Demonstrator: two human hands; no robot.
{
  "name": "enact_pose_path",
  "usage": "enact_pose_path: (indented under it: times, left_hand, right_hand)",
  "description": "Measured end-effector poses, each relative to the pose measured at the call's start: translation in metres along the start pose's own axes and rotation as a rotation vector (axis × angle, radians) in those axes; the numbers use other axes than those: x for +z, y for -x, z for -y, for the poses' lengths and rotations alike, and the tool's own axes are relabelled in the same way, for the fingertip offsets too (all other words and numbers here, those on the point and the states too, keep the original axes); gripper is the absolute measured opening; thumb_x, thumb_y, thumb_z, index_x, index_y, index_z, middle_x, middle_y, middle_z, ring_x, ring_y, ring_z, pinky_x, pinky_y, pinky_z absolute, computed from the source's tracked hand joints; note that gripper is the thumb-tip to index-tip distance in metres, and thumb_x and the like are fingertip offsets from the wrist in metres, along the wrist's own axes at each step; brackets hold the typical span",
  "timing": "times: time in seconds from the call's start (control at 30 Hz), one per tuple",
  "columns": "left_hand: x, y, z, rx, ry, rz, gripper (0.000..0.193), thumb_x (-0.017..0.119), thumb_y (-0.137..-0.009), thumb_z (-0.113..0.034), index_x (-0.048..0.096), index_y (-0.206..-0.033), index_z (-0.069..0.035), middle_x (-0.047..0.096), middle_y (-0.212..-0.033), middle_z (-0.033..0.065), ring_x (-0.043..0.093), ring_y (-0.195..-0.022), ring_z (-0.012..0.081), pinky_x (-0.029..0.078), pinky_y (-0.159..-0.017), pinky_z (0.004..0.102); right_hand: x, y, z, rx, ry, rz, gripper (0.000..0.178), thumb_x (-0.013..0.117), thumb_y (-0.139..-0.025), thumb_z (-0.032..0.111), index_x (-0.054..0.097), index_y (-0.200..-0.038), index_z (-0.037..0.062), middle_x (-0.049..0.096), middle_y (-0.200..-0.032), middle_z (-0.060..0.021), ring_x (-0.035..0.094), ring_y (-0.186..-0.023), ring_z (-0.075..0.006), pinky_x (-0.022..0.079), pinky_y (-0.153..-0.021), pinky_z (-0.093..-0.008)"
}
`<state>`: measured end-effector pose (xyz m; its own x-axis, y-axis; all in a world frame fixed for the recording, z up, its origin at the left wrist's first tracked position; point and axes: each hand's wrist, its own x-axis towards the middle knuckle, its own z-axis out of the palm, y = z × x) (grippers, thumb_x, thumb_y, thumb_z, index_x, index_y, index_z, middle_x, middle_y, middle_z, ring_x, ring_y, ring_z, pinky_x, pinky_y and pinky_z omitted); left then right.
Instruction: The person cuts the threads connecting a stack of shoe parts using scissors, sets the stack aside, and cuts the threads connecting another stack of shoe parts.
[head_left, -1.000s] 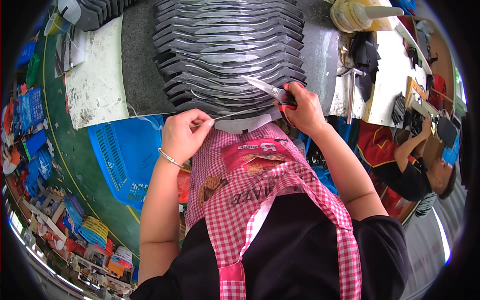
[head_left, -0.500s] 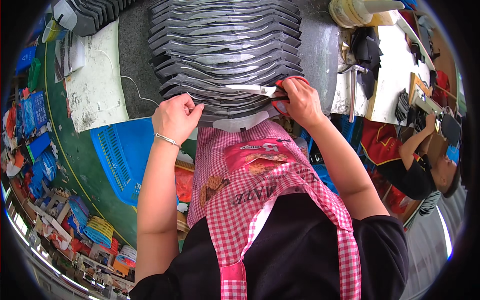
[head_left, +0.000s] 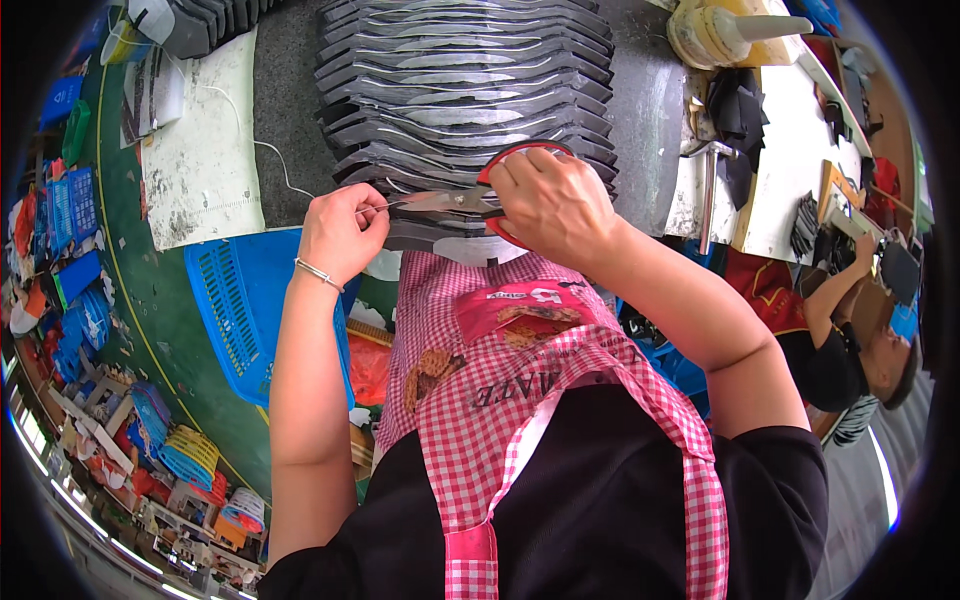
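Note:
Pinched between thumb and fingers of my left hand is a thin white cord, which trails back to the left over the bench. My right hand is closed round the red and black handles of a pair of scissors. Their blades point left, with the tips close to the cord at my left fingertips. Whether the blades touch the cord, I cannot tell. Beneath both hands lies a long overlapping row of dark grey shaped pieces with pale grey patches, running away from me.
A blue plastic basket stands below the bench on the left. To the right lie a hammer, black scraps and a cream container with a spout. Another person works at the far right.
My right hand has brought the scissors left and slightly down, so their tips now meet the area by my left fingers. My left hand has shifted slightly, still pinching the cord.

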<state>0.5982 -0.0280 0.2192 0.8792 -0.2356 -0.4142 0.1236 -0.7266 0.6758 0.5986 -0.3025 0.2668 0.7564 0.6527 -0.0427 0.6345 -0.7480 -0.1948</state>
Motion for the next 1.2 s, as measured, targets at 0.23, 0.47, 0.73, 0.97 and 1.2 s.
enact_pose_path:
  times: [0.23,0.47,0.73,0.97,1.2]
  left_hand:
    - [0.001,0.008,0.006,0.008,-0.036,-0.068,0.008,0.07,-0.083,-0.009,0.071,-0.088,-0.004,0.072,-0.075,0.012,0.072,-0.068,0.0216,0.056,-0.065,0.0315]
    - [0.03,0.054,-0.058,0.101,0.38,-0.032,0.008,0.071,-0.086,-0.004,0.071,-0.094,0.0,0.071,-0.077,0.0077,0.062,-0.06,0.0078,0.049,-0.056,0.0243]
    - [0.045,0.063,-0.047,0.209,-0.003,-0.035,0.011,0.072,-0.086,-0.017,0.071,-0.084,-0.006,0.07,-0.077,0.0086,0.067,-0.063,0.0259,0.051,-0.056,0.0344]
    - [0.036,0.062,-0.025,0.126,-0.068,-0.028,0.017,0.07,-0.089,-0.026,0.07,-0.082,-0.01,0.068,-0.076,0.0062,0.066,-0.065,0.0284,0.05,-0.057,0.0389]
    - [0.033,0.04,-0.021,0.084,-0.194,-0.118,0.023,0.072,-0.087,-0.03,0.067,-0.076,-0.011,0.065,-0.072,0.0054,0.066,-0.065,0.0277,0.05,-0.056,0.0395]
  right_hand:
    - [0.0,-0.013,0.008,0.091,0.062,0.133,0.035,0.077,-0.076,0.032,0.065,-0.094,0.0048,0.066,-0.08,-0.0057,0.068,-0.073,-0.024,0.057,-0.063,-0.0367]
    - [0.013,0.009,0.014,0.539,-1.208,0.125,0.03,0.08,-0.081,0.024,0.066,-0.096,0.002,0.064,-0.068,-0.0108,0.056,-0.055,-0.0205,0.048,-0.056,-0.0349]
    - [0.007,0.067,-0.005,0.644,-0.826,0.053,0.038,0.074,-0.083,0.011,0.061,-0.117,-0.0025,0.065,-0.08,-0.0233,0.069,-0.069,-0.0254,0.052,-0.067,-0.0339]
    - [0.037,0.088,-0.024,0.616,-0.648,-0.038,0.037,0.075,-0.08,0.01,0.058,-0.112,0.0014,0.069,-0.092,-0.0209,0.068,-0.087,-0.0409,0.055,-0.073,-0.0437]
    - [0.054,0.085,-0.031,0.584,-0.599,-0.034,0.039,0.076,-0.076,0.006,0.056,-0.109,0.0024,0.07,-0.092,-0.0168,0.068,-0.088,-0.0393,0.055,-0.075,-0.0444]
